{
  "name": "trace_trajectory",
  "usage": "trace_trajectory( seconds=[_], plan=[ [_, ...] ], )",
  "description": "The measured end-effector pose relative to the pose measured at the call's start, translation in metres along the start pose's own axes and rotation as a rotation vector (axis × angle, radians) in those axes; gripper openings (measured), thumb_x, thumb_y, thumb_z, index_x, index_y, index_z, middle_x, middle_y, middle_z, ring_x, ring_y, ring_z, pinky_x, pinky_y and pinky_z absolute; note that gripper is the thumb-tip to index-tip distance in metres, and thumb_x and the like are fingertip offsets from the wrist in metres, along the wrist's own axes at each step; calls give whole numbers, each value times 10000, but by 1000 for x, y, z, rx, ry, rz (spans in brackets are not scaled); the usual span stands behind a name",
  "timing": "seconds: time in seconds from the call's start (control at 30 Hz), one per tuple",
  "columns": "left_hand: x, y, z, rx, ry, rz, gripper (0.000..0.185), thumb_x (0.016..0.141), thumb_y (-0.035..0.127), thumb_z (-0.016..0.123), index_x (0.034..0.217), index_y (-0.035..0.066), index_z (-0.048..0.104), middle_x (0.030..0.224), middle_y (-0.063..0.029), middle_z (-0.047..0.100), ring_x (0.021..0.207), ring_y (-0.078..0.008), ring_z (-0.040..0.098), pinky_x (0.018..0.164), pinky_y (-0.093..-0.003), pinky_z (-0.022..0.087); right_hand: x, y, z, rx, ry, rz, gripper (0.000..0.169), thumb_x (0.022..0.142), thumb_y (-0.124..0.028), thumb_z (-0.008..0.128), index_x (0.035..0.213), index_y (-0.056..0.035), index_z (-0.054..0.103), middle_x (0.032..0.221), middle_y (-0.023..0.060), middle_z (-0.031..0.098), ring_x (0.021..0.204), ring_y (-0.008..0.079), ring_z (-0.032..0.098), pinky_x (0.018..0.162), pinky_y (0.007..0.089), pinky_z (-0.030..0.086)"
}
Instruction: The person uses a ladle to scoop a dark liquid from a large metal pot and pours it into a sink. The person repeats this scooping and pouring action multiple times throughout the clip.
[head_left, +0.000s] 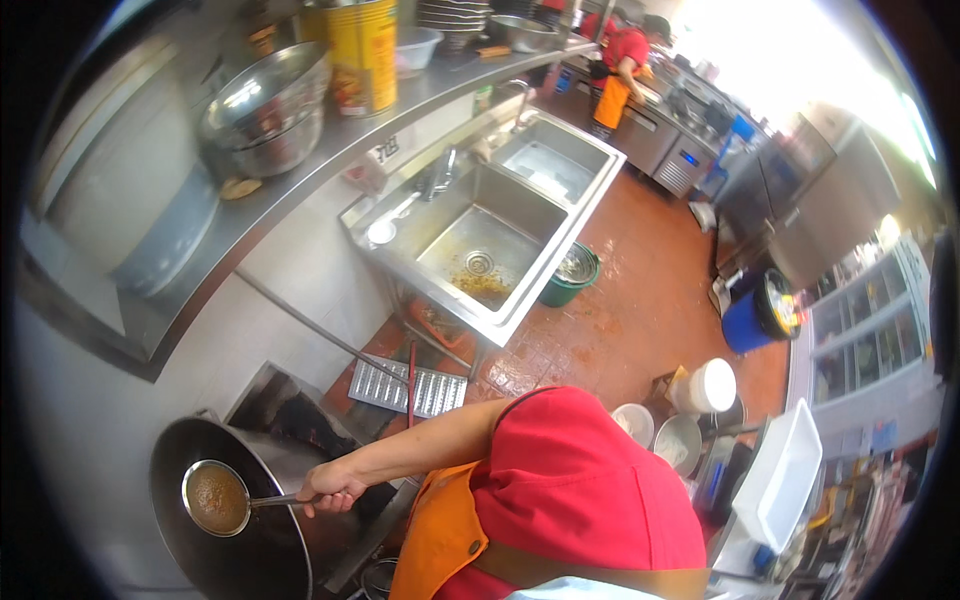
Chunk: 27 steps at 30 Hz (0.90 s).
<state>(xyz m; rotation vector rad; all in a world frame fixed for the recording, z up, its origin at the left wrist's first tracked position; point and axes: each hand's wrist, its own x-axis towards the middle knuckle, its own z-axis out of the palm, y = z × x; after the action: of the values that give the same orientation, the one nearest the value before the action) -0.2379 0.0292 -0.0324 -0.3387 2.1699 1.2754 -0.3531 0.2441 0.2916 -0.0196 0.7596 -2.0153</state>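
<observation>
My right hand (331, 489) is closed around the handle of a metal ladle (274, 500). The ladle's round bowl holds a brown, frothy-looking liquid (216, 499) with reddish bits. It is over the open mouth of a large dark wok (259, 559) at the lower left, with the handle crossing the wok's rim. My arm reaches left from a red sleeve (555, 442), beside an orange apron (431, 536). My left hand is out of view.
A double steel sink (517, 322) stands ahead, near a shelf (292, 176) with bowls (274, 127) and a yellow tin (367, 60). A co-worker (626, 56) is at a far counter. White buckets (712, 386) and a white tray (780, 480) are at right.
</observation>
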Motion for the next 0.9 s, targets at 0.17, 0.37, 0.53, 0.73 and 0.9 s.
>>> trace_trajectory(
  seconds=[0.17,0.37,0.53,0.73,0.9],
  plan=[
    [13,-2,0,43,-75,16,302,826,222,546,997,-24,588,912,-145,626,827,-236,591,726,-333,461,-85,12,-12,-101,192,-402,332,933,-303,412,921,-3,554,552,-28,387,405,67,339,347,209,291],
    [9,-19,-23,36,-90,6,291,830,214,549,995,-23,591,914,-142,626,823,-231,590,727,-329,461,-226,13,-34,-331,1001,-670,286,925,-318,434,1013,-99,596,706,1,538,521,73,439,443,216,363],
    [-2,-26,-41,38,-105,9,283,833,207,551,994,-21,594,915,-139,626,820,-227,589,728,-326,461,-322,41,-128,-877,1935,-719,374,917,-235,429,1237,-41,444,867,108,603,766,200,587,665,343,468],
    [-22,-30,-49,24,-107,-14,272,836,199,553,992,-19,598,917,-136,626,816,-221,588,728,-322,461,-373,90,-197,-1216,2203,276,611,820,-12,387,1389,-152,213,989,233,535,767,363,605,655,422,496],
    [-23,-29,-55,28,-117,-8,263,839,193,556,990,-18,600,919,-134,626,813,-217,587,729,-320,461,-387,127,-260,-1396,1903,672,626,818,-25,408,1396,-108,183,964,233,544,761,314,628,607,391,514]
  ],
)
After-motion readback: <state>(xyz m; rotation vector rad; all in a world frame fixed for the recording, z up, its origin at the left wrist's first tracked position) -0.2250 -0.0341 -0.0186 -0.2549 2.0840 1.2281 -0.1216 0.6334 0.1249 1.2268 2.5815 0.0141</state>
